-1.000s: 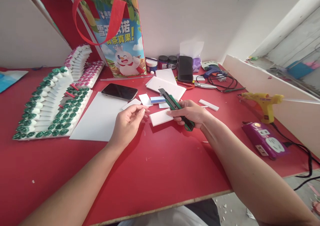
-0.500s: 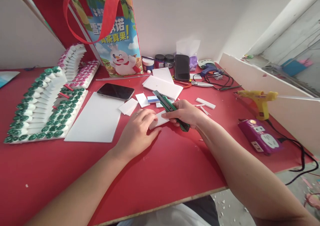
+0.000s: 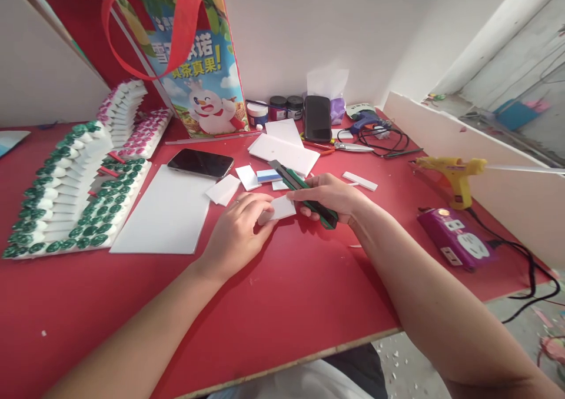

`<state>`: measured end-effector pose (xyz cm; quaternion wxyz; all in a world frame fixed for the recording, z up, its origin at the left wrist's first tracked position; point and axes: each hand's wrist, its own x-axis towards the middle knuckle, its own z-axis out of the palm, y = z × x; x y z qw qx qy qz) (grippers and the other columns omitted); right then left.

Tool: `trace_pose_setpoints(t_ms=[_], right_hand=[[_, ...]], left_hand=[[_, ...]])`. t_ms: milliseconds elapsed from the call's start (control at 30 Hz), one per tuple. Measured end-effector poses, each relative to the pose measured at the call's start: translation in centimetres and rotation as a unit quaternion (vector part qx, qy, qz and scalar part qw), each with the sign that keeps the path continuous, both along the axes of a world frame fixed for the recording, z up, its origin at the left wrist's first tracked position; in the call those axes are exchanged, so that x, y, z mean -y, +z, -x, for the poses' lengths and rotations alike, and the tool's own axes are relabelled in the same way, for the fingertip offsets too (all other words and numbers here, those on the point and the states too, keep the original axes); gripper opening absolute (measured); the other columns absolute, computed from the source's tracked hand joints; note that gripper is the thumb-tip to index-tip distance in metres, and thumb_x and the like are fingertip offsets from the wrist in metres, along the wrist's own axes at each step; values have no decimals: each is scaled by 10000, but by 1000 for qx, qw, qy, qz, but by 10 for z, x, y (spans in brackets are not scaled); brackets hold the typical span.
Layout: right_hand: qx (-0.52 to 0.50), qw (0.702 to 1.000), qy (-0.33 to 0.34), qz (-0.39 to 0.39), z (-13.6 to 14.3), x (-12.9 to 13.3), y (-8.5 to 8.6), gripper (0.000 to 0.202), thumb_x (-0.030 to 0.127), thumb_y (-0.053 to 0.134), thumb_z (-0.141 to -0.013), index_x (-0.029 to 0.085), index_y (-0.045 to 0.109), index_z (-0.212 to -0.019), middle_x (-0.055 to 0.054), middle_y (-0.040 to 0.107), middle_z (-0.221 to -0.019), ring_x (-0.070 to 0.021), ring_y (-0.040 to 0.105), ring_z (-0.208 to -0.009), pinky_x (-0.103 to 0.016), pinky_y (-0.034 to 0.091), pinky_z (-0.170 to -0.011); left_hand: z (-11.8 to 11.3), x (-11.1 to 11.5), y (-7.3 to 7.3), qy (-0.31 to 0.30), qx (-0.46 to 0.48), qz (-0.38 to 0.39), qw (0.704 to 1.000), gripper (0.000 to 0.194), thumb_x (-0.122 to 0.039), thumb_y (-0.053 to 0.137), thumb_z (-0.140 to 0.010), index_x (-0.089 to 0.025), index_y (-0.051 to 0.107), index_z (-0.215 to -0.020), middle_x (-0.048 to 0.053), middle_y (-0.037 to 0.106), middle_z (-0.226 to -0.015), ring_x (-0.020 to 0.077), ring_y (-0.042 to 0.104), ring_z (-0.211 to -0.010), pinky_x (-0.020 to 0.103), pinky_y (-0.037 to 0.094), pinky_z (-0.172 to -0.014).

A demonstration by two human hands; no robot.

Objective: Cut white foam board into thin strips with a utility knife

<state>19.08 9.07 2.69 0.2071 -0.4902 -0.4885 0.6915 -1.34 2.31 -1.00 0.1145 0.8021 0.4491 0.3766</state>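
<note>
White board piece (image 3: 282, 208): now sitting between the left thumb and fingers, which were apart from it in the earlier frame; lying near the centre of the frame.
Left hand (image 3: 236, 231): curling partly closed, gripping the piece's left end.
Green cutter (image 3: 304, 194): pointing its blade towards the upper left, above the scraps.
Right hand (image 3: 329, 199): closing firmly around the cutter.
Loose white pieces (image 3: 223, 189): lying separate around the centre, seemingly already cut.
Cutting still open: blade not touching the held piece; remaining cuts cannot be told.
Green-dotted model (image 3: 90, 231): standing at left on the red surface (image 3: 282, 322), looking largely built.
</note>
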Motion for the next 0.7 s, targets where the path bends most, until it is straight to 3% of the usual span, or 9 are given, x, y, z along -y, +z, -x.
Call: trace_pose_setpoints(t_ms=[267,400,500,633,700], right_hand=[[4,999,-19,-35,6,3,-3,306,264,851,-639,142,583,-558,-21,594,-485,-82,469,-369,-209,354,-347],[-25,998,-24,-46,1,-1,0,309,289,862,-626,147,588,-601,-2,587,-481,-70,453,-368,-198,342,-346],[-43,997,-19,-68,-3,-4,2,332,346,863,-631,146,598,-635,-2,596,-498,-69,458,-381,-193,340,-352],[-49,996,-14,-73,-4,-3,2,350,379,863,-626,143,609,-666,-5,611,-508,-70,463,-389,-187,333,-351],[-48,996,-10,-72,-3,-2,3,347,380,862,-625,142,614,-676,-4,614,-508,-72,471,-391,-185,336,-354]], left_hand=[[-2,1,10,-7,-8,-11,1000,79,-196,550,-908,-208,610,-957,114,697,-1088,261,633,-1072,480,450,-1034],[-1,5,16,42,134,69,988,361,-309,664,-863,-226,577,-1203,103,614,-1271,270,539,-1242,449,414,-1090],[3,4,16,63,318,208,923,389,-375,622,-898,-225,596,-1256,78,637,-1198,238,608,-1116,390,474,-1012],[4,1,14,-9,505,351,788,413,-412,636,-894,-216,653,-1258,39,680,-915,166,659,-779,354,557,-813],[2,1,14,-28,547,380,746,378,-375,681,-871,-214,690,-1212,21,671,-843,140,650,-717,337,570,-783]])
